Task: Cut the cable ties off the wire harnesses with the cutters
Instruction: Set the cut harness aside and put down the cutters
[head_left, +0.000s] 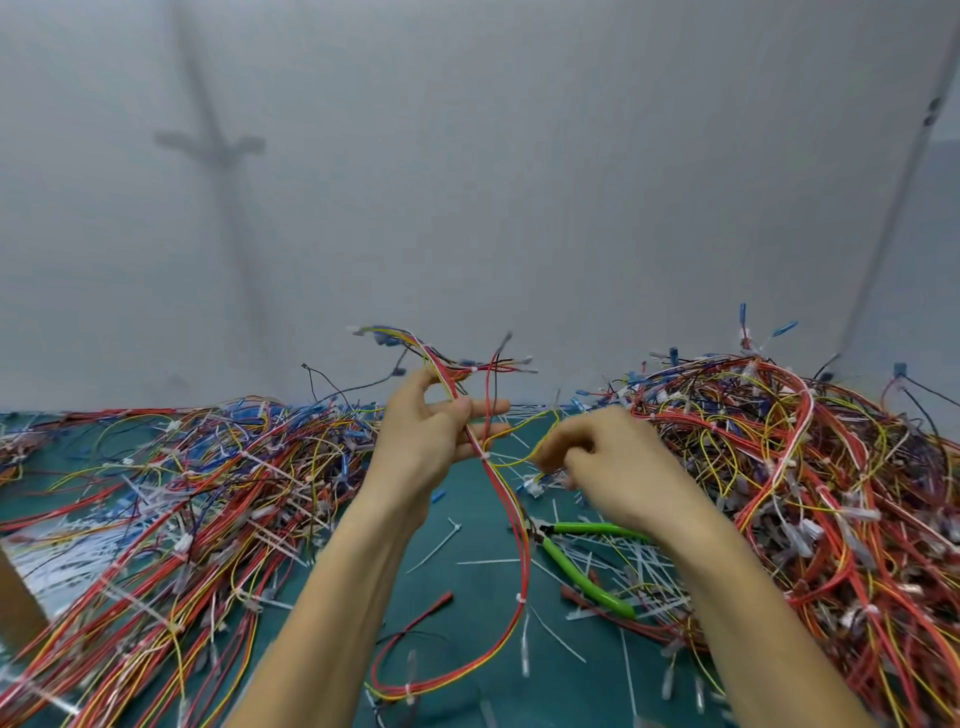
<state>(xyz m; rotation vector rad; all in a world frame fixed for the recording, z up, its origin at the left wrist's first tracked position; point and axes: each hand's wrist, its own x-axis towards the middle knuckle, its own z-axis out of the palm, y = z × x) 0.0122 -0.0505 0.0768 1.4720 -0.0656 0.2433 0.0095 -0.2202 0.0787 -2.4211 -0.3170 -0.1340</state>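
Left hand (436, 434): we pinch a harness (503, 493) between thumb and fingers, above the mat (467, 582); its far ends blur.
Right hand (615, 467): fingers curled beside a yellow wire (522, 425); blurred, so we cannot tell whether it grips anything.
Cutters (582, 574): on the mat, near right; one green handle runs under our right forearm, jaws behind the harness.
Tie (485, 456): white, round the harness just below our left fingers.
Piles: left pile (182, 493) and right pile (805, 493), both cut off at the edges.

A dark green tabletop (478, 592) runs back to a pale grey wall (519, 182); brown cardboard (18, 603) stands at its left edge.
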